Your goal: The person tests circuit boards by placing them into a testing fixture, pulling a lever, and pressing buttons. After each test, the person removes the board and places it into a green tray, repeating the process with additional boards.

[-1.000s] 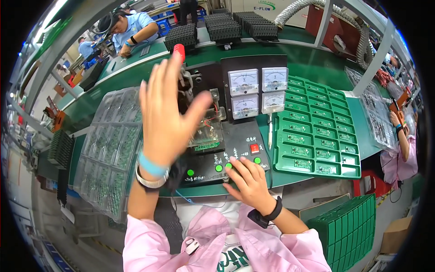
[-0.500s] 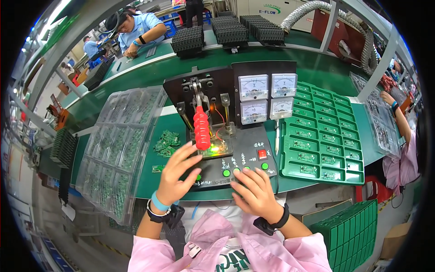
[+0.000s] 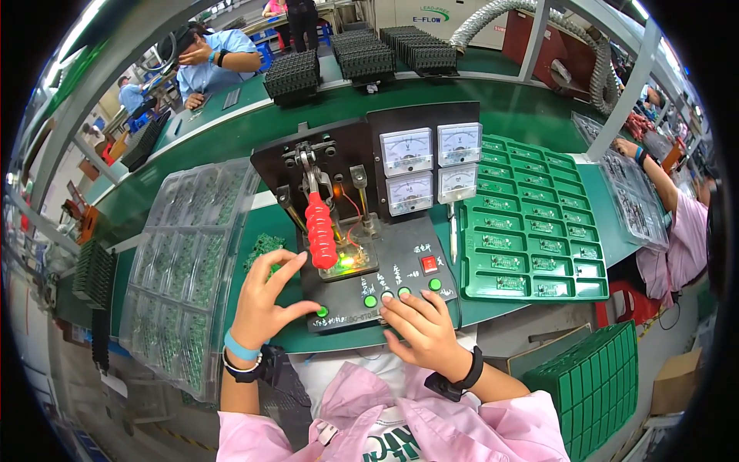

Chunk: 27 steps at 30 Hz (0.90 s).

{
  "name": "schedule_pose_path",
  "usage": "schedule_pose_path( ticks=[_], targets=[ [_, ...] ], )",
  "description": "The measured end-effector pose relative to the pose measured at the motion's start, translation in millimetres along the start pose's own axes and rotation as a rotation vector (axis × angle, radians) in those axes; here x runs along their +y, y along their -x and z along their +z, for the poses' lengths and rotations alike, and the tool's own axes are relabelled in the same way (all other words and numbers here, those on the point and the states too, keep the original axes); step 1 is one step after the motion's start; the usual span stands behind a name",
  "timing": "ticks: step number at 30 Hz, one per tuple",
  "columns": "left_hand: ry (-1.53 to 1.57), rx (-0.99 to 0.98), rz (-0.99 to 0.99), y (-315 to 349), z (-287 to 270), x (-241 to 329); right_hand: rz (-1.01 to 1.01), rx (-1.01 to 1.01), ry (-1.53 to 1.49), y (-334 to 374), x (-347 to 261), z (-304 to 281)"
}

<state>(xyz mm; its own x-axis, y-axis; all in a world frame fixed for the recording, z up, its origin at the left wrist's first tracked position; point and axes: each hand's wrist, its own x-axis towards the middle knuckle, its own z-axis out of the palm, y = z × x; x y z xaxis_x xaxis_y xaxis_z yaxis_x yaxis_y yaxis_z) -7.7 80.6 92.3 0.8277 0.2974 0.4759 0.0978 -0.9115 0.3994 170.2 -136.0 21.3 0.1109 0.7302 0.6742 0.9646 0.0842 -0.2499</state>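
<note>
My left hand point(image 3: 265, 308) is open at the left edge of a black test fixture point(image 3: 339, 314). Its thumb reaches the lower-left green button point(image 3: 322, 311); whether it presses cannot be seen. My right hand point(image 3: 422, 329) is open and empty, fingers stretched over the front row of buttons, a fingertip at the green button point(image 3: 404, 293). A toggle clamp with a ribbed red handle point(image 3: 321, 231) stands lowered over a lit clear plate point(image 3: 350, 262). Several analog meters point(image 3: 408, 150) fill the upright panel behind. Loose green circuit boards point(image 3: 265, 248) lie beyond my left fingers.
Left is a clear compartment tray point(image 3: 188, 231) of circuit boards; right, a green tray point(image 3: 531, 287) with boards in its slots. A white pen-like tool point(image 3: 453, 239) lies between fixture and tray. Black racks point(image 3: 362, 55) line the back bench. Co-workers sit at far left and right.
My left hand has moved away from the red handle, and its thumb has come to the lower-left green button. My right hand stays over the buttons. The whole view has shifted slightly.
</note>
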Motion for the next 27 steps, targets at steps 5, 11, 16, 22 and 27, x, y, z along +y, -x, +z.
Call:
schedule_pose_path(
  ticks=[5, 11, 16, 22, 27],
  targets=[
    [-0.175, -0.198, 0.112, -24.7, -8.9, 4.9, 0.003, -0.012, 0.002, -0.2, 0.1, -2.0],
    [-0.12, -0.233, 0.029, -9.6, -2.9, 4.5, 0.163, -0.241, -0.171, -61.1, -1.9, -26.0],
    [-0.054, -0.023, 0.059, -3.5, 1.3, 5.6, -0.543, 0.507, -0.455, -227.0, 17.3, -36.7],
    [-0.182, -0.078, -0.189, 28.0, -8.0, -14.3, 0.094, 0.571, -0.634, -275.4, 23.7, -16.0],
    [-0.223, -0.05, -0.289, 66.7, -10.9, -44.8, 0.339, 0.356, -0.862, -160.3, 37.3, -8.3]
  ],
)
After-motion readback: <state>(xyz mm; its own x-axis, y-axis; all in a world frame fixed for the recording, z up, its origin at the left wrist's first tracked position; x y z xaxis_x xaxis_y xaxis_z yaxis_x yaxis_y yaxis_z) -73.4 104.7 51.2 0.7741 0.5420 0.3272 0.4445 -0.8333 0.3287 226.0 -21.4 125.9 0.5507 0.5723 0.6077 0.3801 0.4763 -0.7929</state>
